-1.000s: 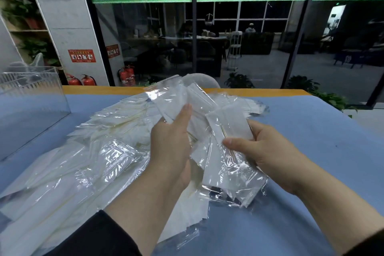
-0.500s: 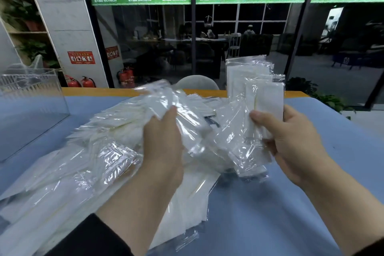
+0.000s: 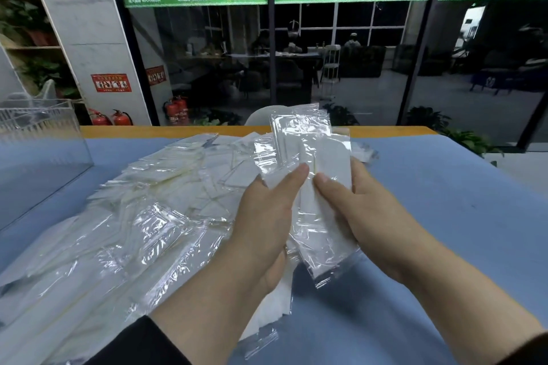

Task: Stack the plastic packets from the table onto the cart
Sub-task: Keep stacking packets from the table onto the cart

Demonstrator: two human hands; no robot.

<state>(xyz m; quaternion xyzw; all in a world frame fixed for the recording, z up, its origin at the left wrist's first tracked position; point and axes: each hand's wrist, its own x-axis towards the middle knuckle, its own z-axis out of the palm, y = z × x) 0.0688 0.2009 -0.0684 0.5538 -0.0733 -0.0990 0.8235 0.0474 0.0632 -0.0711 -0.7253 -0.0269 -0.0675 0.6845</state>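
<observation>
I have both hands, left hand [image 3: 267, 216] and right hand [image 3: 364, 210], gripping one small bundle of packets [image 3: 308, 163] above the bench [image 3: 444, 216], while the big packet pile [image 3: 133, 216] remains and no cart is visible.

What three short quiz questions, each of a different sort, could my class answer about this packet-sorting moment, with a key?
1. True or false: both the left hand and the right hand hold the raised bundle of packets.
2. Multiple choice: the loose pile of packets lies mostly
A. on the person's left, on the blue table
B. inside the clear box
C. on the floor
3. Fill in: the red things standing on the floor behind the table, by the pillar, are fire ____.

Key: 1 true; 2 A; 3 extinguishers.
</observation>
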